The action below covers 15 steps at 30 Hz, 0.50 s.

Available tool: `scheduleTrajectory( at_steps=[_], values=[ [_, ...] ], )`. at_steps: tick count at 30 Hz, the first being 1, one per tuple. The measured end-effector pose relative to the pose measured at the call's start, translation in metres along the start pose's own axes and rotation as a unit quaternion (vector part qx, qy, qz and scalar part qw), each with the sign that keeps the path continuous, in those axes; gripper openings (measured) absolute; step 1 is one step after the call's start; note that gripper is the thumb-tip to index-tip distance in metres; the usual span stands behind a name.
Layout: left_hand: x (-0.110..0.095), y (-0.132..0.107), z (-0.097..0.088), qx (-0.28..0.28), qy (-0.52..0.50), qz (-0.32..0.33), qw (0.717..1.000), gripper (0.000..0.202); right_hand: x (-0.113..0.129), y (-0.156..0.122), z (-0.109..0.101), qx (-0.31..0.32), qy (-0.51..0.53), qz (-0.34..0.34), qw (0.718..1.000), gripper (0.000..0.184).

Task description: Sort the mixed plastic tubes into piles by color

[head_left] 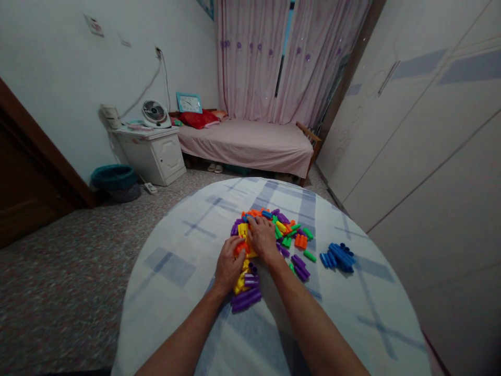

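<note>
Many glossy plastic tubes (pixel 281 227) in purple, yellow, green, orange and blue, some joined side by side: heaped on our round, cloth-covered worktop (pixel 168 313). Our left grip (pixel 230 263) curls about orange pieces (pixel 241 247); our right grip (pixel 263 237) lies over the heap, fingers bent. Whether either is clamped, we cannot tell. Purple tubes (pixel 246 300), nearest us: long axis crosswise, right end slightly farther off. Blue tubes (pixel 340 257): separate cluster, right. Beyond, we list one blue-framed clock (pixel 189 103), numerals too small to read.
</note>
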<state>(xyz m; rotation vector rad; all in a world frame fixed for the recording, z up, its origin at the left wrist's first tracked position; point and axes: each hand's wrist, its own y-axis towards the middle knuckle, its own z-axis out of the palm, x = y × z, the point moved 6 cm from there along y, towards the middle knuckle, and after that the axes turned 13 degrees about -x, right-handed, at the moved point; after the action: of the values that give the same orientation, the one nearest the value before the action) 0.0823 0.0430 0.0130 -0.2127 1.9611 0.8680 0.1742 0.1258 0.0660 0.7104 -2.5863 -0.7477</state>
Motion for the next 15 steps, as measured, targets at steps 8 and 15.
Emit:
scheduleTrajectory(
  at_steps=[8, 15],
  values=[
    [0.0, 0.001, 0.002, 0.0, 0.007, 0.0, 1.0, 0.028, -0.006, -0.002, -0.012, -0.058, 0.071, 0.02, 0.996, 0.026],
    [0.002, 0.002, 0.001, 0.002, 0.008, -0.006, 1.0, 0.028, -0.077, -0.035, -0.069, -0.207, 0.173, 0.109, 0.957, 0.027]
  ],
)
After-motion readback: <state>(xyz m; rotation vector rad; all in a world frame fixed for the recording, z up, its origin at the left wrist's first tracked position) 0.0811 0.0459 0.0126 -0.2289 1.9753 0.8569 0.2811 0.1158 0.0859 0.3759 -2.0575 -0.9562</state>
